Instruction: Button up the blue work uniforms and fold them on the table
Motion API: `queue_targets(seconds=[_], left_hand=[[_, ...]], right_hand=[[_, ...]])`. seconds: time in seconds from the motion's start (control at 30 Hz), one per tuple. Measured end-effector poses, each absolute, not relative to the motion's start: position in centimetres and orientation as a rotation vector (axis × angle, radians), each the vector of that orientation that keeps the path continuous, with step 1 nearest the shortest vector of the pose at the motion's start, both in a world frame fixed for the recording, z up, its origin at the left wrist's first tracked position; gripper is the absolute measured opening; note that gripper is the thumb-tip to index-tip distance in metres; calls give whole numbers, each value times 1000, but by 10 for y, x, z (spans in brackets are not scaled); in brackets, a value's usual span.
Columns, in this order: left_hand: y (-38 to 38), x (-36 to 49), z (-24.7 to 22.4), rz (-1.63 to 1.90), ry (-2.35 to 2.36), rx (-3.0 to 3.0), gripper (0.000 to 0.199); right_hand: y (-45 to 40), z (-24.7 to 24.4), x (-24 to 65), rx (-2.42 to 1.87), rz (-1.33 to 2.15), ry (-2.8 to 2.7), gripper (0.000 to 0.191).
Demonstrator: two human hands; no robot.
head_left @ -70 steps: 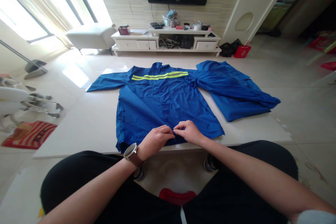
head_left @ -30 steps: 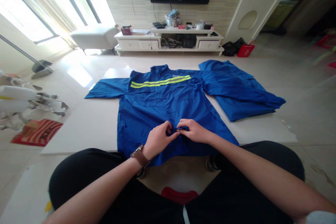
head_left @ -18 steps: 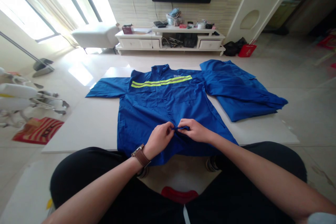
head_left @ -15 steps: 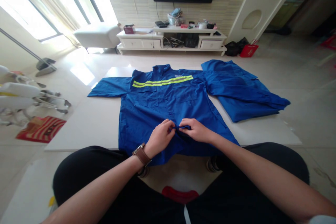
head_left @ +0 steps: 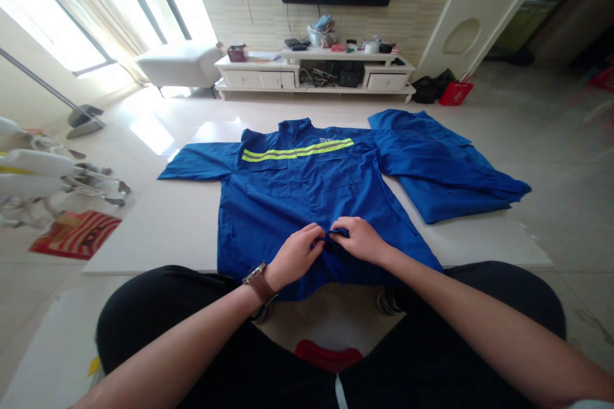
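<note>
A blue work jacket (head_left: 268, 223) with a yellow and grey stripe across its chest lies spread on the white table (head_left: 158, 230), collar away from me. My left hand (head_left: 297, 252), with a brown watch on the wrist, pinches the jacket's front edge near the lower middle. Close beside it, my right hand (head_left: 357, 239) grips a bunched fold of the same front opening. The fingertips nearly meet, and the small part between them is hidden. One sleeve stretches out to the left. The other lies over folded blue cloth (head_left: 441, 198) at the right.
My dark-clothed knees rest at the table's near edge. Beyond the table stand a white TV cabinet (head_left: 259, 80) with items on it and a grey stool (head_left: 180, 65). A red striped bag (head_left: 77, 234) lies on the floor at left, a red bag (head_left: 455, 92) at back right.
My left hand has shifted slightly right, closer to my right hand. The jacket cloth around the fingers has moved a little; both hands still hold it.
</note>
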State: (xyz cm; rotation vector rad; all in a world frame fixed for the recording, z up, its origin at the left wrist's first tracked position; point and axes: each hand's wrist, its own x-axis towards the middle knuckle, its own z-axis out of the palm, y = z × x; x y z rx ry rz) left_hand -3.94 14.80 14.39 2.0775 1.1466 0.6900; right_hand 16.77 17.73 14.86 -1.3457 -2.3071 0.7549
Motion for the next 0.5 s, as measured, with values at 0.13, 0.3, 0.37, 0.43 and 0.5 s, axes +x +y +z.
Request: queue_targets(seconds=[0.13,0.3,0.37,0.43,0.5], left_hand=[[148,-40,145,656,1123,2109,12],[148,-41,147,617,1094,2156,12],[148,-41,148,607,1088,2170,13],[147,-42,150,592,1083,2184,14],[147,-42,151,567,1075,2204,14]], right_hand=[[174,150,168,-1423,651,-2336,15],[173,152,167,-1471,584,-2372,15],[173,153,167,-1476,592,-2376,16],[173,152,167,-1477,603,-2372,16],[174,152,168,-1473,620,-2369,16]])
